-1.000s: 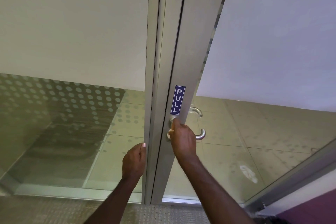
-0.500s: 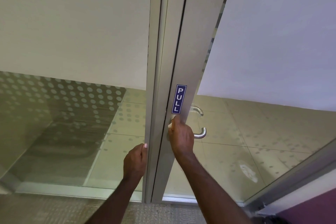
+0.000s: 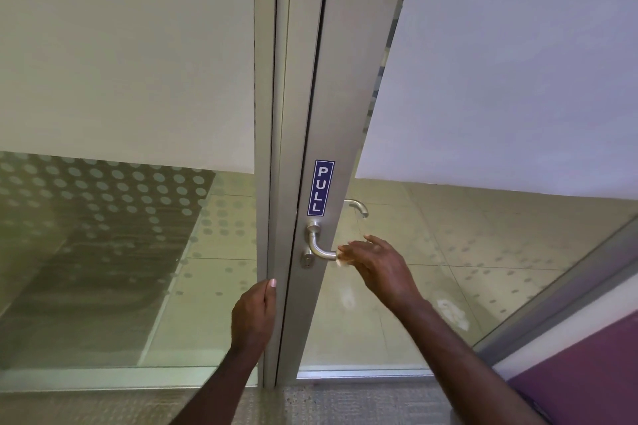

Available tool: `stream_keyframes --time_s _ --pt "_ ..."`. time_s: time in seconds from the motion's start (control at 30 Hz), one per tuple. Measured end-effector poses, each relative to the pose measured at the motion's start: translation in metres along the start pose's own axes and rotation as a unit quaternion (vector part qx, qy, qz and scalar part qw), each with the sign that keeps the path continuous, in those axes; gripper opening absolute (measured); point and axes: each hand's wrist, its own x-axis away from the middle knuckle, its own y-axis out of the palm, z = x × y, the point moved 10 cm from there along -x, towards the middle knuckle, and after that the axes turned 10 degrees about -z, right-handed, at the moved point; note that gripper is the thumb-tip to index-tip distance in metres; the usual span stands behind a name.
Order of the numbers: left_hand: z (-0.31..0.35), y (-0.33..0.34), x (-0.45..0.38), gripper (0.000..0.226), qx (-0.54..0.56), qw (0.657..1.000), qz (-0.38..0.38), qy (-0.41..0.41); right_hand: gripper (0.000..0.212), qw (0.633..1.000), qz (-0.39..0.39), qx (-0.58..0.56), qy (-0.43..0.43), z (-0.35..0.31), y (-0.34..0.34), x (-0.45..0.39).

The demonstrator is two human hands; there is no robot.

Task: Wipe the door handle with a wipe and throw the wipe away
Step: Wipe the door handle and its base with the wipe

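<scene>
**Wipe pressed to the free end of the lever**

Seen from above and close: brushed silver metal lever door handle (image 3: 317, 245) mounted on the grey aluminium door stile (image 3: 340, 86), curving down from its round rose and then out to the right. Just below the rose, small round keyhole cylinder (image 3: 307, 259). Directly above, narrow blue vertical sticker with white letters reading PULL (image 3: 320, 188).

Right hand (image 3: 374, 266) reaching in from the lower right, fingers (image 3: 359, 247) loosely curled, pinching a small crumpled white wipe (image 3: 341, 256) against the outer end of the lever. Wipe mostly hidden by the fingertips, only a pale scrap visible at the handle's tip. Bend and rose of the handle left bare.

Left hand (image 3: 254, 316) lower and to the left, fingers closed around the edge of the grey aluminium door frame post (image 3: 266, 114), thumb lying flat up the metal, nail visible.

Through the clear lower glass, second silver lever handle (image 3: 357, 207) on the far side of the door, over pale beige floor tiles (image 3: 448, 252). Frosted white film (image 3: 500, 62) covering the upper glass, dotted pattern along its lower border on the left pane. Purple wall panel (image 3: 587, 366) at bottom right.
</scene>
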Motion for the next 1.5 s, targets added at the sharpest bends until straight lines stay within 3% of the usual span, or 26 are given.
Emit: stream_keyframes --time_s 0.2,0.33,0.43,0.5,0.6,0.67,0.8,0.87,1.0,1.13,1.33,1.5 --pt "0.006 0.007 -0.002 0.044 -0.005 1.000 -0.013 0.014 0.036 0.997 -0.020 0.013 0.069 0.035 -0.003 0.017" --pt "0.007 0.013 -0.004 0.047 -0.003 1.000 -0.024 0.019 0.040 0.987 0.054 -0.031 0.150 0.039 -0.004 0.027" --pt "0.009 0.011 -0.005 0.048 -0.012 0.999 -0.021 0.025 0.034 0.937 0.145 -0.163 0.273 0.057 0.002 0.041" --pt "0.008 0.010 -0.005 0.045 -0.017 0.999 -0.019 0.025 0.028 0.867 0.211 -0.308 0.329 0.066 0.014 0.049" --pt "0.005 0.009 -0.004 0.037 -0.011 1.000 -0.019 0.019 0.023 0.671 0.289 -0.556 0.397 0.073 0.047 0.063" --pt "0.004 0.007 -0.002 0.037 -0.007 1.000 -0.017 0.017 0.023 0.562 0.308 -0.641 0.422 0.067 0.067 0.071" --pt "0.003 0.003 0.000 0.038 -0.011 1.000 -0.015 0.024 0.021 0.405 0.323 -0.750 0.411 0.039 0.088 0.072" --pt "0.001 0.002 0.001 0.038 -0.015 1.000 -0.012 0.023 0.022 0.364 0.319 -0.769 0.417 0.024 0.096 0.071" --pt "0.000 0.002 0.002 0.038 -0.014 1.000 -0.012 0.023 0.018 0.339 0.288 -0.789 0.425 -0.011 0.111 0.064" --pt "0.005 0.004 0.003 0.037 0.006 1.000 -0.018 0.021 0.018 0.345 0.267 -0.794 0.424 -0.034 0.116 0.062" --pt "0.032 0.042 -0.004 0.037 0.129 0.986 -0.100 0.021 0.021 0.395 0.248 -0.798 0.381 -0.025 0.086 0.072" --pt "0.085 0.075 -0.003 0.022 0.325 0.935 -0.144 -0.009 0.026 0.453 0.253 -0.774 0.362 0.007 0.055 0.092"
